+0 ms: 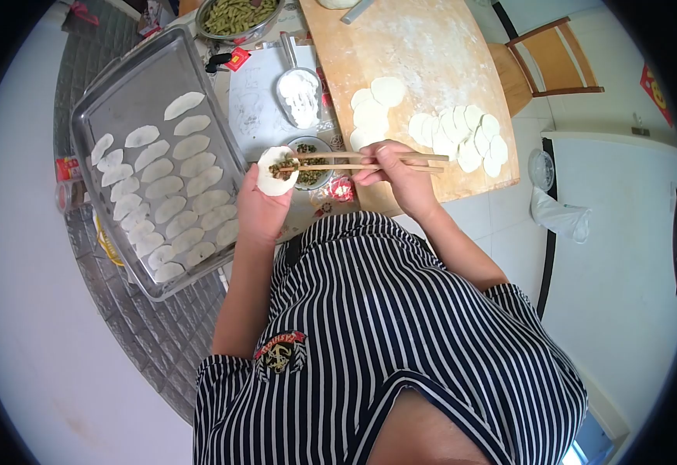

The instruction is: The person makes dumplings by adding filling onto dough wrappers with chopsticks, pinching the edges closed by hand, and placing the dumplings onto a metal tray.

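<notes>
A round dumpling wrapper (273,184) rests on the fingers of my left hand (262,213), with a small heap of dark green and brown filling (284,166) on it. My right hand (402,177) grips a pair of wooden chopsticks (337,167), whose tips touch the filling. Just beyond the wrapper sits a bowl (324,145) of the same chopped filling, partly hidden under the chopsticks. To the left, a large metal tray (110,101) carries rows of folded dumplings (169,186).
A floured wooden board (423,70) holds loose stacks of round wrappers (462,136). Near it lie a metal scoop of white flour (299,97) and a basin of green pods (237,17). A wooden chair (555,58) stands beyond the board.
</notes>
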